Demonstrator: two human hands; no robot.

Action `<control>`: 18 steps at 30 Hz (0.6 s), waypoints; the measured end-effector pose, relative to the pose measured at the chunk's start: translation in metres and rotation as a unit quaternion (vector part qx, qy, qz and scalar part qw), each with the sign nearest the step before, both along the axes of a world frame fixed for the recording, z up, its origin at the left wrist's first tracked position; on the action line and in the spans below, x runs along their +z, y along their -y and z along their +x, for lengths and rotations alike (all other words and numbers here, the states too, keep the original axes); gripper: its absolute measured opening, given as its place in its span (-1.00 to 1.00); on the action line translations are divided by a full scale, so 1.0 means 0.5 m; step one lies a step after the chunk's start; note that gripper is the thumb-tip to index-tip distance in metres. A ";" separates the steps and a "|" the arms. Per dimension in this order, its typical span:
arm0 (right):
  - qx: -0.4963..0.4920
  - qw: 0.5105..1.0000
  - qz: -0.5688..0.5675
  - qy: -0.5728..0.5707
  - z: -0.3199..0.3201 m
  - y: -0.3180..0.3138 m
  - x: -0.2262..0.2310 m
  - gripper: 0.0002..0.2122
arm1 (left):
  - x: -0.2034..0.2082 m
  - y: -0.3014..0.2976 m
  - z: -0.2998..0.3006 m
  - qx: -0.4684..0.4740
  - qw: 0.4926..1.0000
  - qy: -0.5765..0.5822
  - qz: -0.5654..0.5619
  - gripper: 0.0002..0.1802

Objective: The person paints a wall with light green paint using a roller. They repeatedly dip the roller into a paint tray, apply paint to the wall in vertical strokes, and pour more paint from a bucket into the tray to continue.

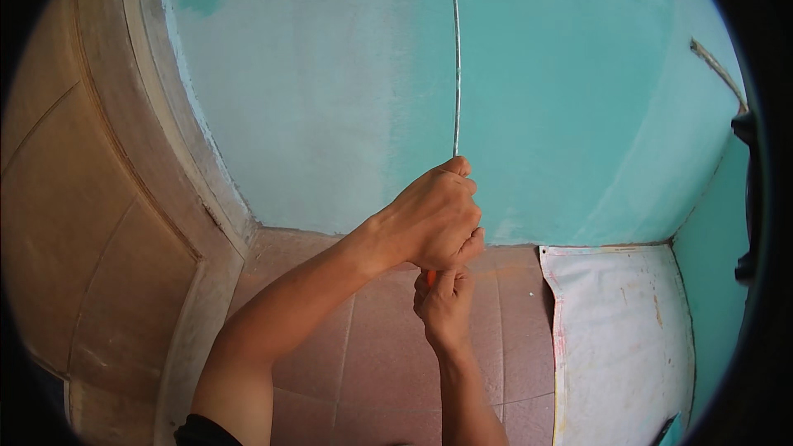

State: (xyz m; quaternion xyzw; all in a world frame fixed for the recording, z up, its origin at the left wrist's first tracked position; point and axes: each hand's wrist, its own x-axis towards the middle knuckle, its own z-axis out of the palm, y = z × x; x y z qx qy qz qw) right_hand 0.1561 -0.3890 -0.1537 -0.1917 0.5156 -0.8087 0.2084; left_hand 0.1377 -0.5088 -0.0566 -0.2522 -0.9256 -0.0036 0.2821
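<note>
Turquoise paint spreads across the wall [537,99] at one o'clock, giving way to a paler, greyish patch [306,107] towards eleven, and right down the middle comes the slender pale rod [458,58]! It runs from the top edge at twelve o'clock to the very centre of the view, bowing slightly as it goes. And there's the grip: the person's left hand [438,219] is wrapped round the lower end of the rod, fingers curled in tight, its forearm reaching up from seven o'clock, where a black sleeve [202,431] just shows.

Directly below, at six o'clock from the left hand, the right hand [448,306] is closed too, clasping an orange piece [431,278] that shows only as a sliver between the two. Whether that piece joins the rod, the view cannot tell; the hands cover it.

Around them, reddish-brown floor tiles [388,347] stretch out at six o'clock. A stained white sheet [624,339] lies on the floor at four, its upper edge close to the wall. Over at nine o'clock stands a brown panelled surface [124,239], and at two, a thin brownish length [720,74] slants near the rim.
</note>
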 end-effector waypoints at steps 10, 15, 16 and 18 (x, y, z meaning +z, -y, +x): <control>-0.022 0.997 0.073 0.029 0.087 -0.043 -0.195 -0.53 | -0.240 -0.027 0.056 -0.074 0.993 0.049 0.074 -0.61; -0.033 0.989 0.146 0.011 0.208 -0.088 -0.364 -0.51 | -0.433 -0.062 0.157 -0.090 0.982 0.133 0.102 -0.61; -0.030 0.985 0.168 0.001 0.233 -0.101 -0.394 -0.51 | -0.465 -0.071 0.177 -0.091 0.978 0.154 0.109 -0.60; -0.042 0.981 0.188 0.015 0.277 -0.117 -0.450 -0.52 | -0.520 -0.087 0.214 -0.093 0.970 0.189 0.124 -0.60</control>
